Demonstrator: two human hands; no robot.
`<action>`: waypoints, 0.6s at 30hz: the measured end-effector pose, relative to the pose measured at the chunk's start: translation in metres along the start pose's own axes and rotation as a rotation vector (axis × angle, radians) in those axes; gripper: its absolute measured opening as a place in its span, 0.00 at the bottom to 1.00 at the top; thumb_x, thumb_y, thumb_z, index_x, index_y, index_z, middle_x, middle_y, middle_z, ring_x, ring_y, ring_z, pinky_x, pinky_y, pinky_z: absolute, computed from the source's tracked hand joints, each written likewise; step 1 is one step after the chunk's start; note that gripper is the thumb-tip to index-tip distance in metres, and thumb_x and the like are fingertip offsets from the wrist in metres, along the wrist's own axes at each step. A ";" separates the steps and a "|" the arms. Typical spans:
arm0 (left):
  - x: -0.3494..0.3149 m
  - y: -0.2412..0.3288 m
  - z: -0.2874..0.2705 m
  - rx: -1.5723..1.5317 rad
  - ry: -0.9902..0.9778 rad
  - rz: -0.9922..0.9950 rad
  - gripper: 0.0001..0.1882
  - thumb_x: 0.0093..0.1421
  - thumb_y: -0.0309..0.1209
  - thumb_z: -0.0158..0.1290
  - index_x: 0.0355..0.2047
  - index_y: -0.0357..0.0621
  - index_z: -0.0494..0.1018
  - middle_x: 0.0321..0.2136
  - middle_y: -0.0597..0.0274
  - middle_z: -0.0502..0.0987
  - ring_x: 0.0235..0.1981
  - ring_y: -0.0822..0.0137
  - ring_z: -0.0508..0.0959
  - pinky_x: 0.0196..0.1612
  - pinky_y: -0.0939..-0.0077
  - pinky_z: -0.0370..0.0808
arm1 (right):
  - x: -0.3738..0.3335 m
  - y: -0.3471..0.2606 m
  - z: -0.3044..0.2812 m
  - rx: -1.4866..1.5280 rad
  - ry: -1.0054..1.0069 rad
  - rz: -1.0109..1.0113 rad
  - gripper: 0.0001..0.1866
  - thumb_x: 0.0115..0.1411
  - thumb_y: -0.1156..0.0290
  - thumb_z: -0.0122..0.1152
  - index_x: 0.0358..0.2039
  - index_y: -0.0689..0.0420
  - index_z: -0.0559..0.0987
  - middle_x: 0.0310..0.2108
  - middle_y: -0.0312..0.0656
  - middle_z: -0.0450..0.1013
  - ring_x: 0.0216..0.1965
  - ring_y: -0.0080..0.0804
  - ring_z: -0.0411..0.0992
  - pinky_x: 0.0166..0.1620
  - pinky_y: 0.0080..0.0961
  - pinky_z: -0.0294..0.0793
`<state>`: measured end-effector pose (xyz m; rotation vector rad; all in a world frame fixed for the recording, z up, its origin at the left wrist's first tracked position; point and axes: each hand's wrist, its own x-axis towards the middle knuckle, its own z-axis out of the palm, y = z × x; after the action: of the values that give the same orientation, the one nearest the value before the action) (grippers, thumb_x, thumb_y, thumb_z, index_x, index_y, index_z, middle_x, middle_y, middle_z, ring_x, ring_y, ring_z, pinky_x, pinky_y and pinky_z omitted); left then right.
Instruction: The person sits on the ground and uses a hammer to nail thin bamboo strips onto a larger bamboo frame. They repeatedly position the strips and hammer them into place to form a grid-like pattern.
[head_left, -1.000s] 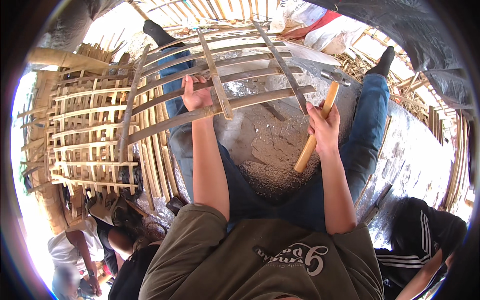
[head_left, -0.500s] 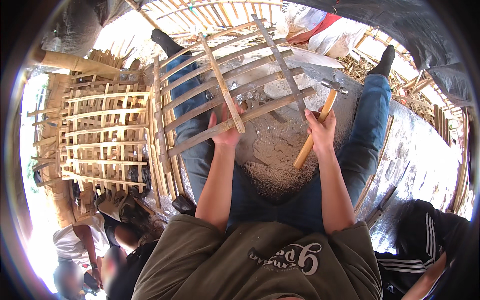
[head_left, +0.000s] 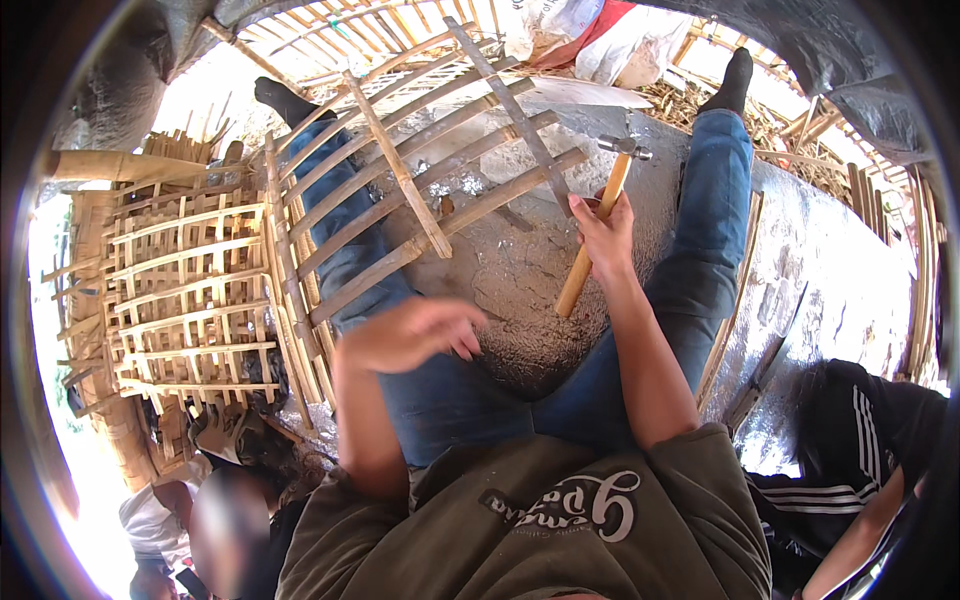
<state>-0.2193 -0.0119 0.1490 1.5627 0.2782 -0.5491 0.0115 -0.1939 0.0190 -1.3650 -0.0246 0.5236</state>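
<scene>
My right hand (head_left: pixel 608 238) is wrapped round the wooden handle of a hammer (head_left: pixel 573 288), its metal head pointing up and away from me. The thumb of that hand is at the near end of a dark crosspiece of a bamboo lattice (head_left: pixel 398 165); whether it presses on it, I cannot tell. Thin split slats and several crosspieces make up this lattice, which lies slanted over my left leg and the ground between my legs. My left hand (head_left: pixel 408 333) is in the air above my left thigh, nearer me than the lattice, slightly blurred, with fingers stretched and nothing in them.
More bamboo lattices (head_left: pixel 190 290) are stacked at the left. A silvery sheet (head_left: pixel 820 290) covers the ground at right, with a long dark blade-like tool (head_left: pixel 757 385) on it. People sit close by at lower left and lower right (head_left: pixel 850 440). Sacks (head_left: pixel 630 50) lie at the far side.
My left hand has let go of the lattice's near slat and drawn back toward me. The whole view has shifted a little; my right hand still holds the hammer.
</scene>
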 end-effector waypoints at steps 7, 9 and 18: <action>0.093 -0.001 -0.079 0.911 1.169 0.393 0.12 0.67 0.37 0.55 0.42 0.42 0.76 0.31 0.59 0.77 0.38 0.58 0.77 0.43 0.60 0.73 | 0.008 0.006 -0.002 -0.117 0.011 -0.084 0.21 0.59 0.72 0.71 0.39 0.57 0.64 0.29 0.40 0.73 0.24 0.20 0.71 0.20 0.19 0.68; 0.118 -0.004 -0.073 1.075 1.090 0.435 0.14 0.66 0.40 0.54 0.43 0.43 0.76 0.36 0.57 0.76 0.44 0.54 0.76 0.47 0.54 0.71 | 0.010 0.012 -0.004 -0.086 0.026 -0.105 0.21 0.59 0.70 0.72 0.40 0.56 0.65 0.28 0.36 0.70 0.22 0.18 0.67 0.20 0.18 0.66; 0.182 0.011 -0.064 1.172 0.876 0.055 0.32 0.65 0.59 0.49 0.49 0.38 0.70 0.48 0.48 0.72 0.54 0.50 0.72 0.53 0.40 0.67 | 0.011 0.021 -0.005 -0.098 0.042 -0.184 0.19 0.61 0.72 0.69 0.39 0.55 0.64 0.28 0.34 0.70 0.19 0.17 0.66 0.20 0.18 0.66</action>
<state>-0.0476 0.0222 0.0665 2.9048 0.6307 0.1394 0.0151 -0.1919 -0.0047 -1.4529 -0.1416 0.3431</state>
